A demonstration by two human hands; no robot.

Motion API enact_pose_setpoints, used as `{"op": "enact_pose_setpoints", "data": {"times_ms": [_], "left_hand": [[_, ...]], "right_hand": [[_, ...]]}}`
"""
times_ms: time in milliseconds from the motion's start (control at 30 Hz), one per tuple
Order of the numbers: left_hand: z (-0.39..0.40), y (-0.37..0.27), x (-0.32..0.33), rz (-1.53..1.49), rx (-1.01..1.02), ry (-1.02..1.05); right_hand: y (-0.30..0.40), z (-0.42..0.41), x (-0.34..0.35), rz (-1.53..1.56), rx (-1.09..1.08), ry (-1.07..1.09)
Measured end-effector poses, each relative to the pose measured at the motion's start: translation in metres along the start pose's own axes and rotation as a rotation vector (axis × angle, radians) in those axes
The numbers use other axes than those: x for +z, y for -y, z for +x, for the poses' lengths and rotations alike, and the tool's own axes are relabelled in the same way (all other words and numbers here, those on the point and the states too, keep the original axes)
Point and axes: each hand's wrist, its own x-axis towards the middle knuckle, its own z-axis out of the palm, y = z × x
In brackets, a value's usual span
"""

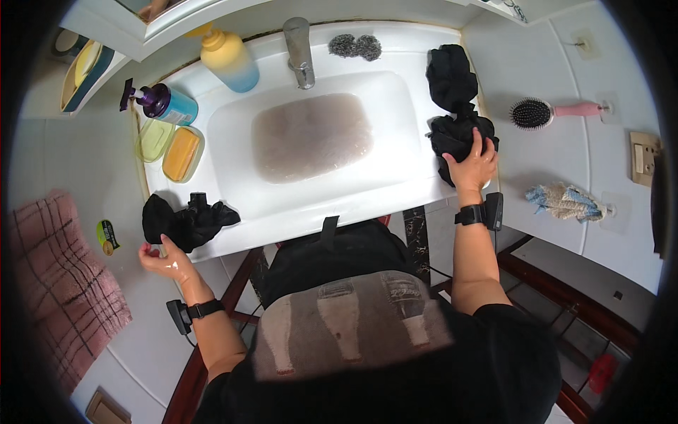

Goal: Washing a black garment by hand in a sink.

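My right hand (473,165) lies with spread fingers on a bunched wet black cloth (460,133) at the sink's right rim. Another black cloth bundle (452,77) sits just behind it, touching it. At the front left corner, my left hand (170,261) is beside a crumpled black cloth (186,220). Its fingers are loosely curled and apart, with nothing visible in them, and its skin glistens with water. Between my hands, the white washbasin (392,159) holds cloudy grey-brown water (312,138) under a metal faucet (300,53).
Along the left rim stand a yellow-blue pump bottle (229,59), a purple-capped pump bottle (168,104) and an orange soap bar (182,153) in a dish. Steel wool scourers (355,47) lie behind the basin. A pink-handled hairbrush (532,113) and mesh cloth (564,201) hang at right.
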Motion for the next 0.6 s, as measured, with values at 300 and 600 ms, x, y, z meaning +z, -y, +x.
{"op": "enact_pose_setpoints", "data": {"times_ms": [300,600], "left_hand": [[-0.093,-0.11,0.073,-0.741,-0.019,1.044],[-0.172,-0.22,0.098,-0.989,-1.413,1.776]], "right_hand": [[-0.07,0.01,0.092,1.008,0.396,0.26],[0.04,-0.02,-0.048,2.322,0.474,0.794]]}}
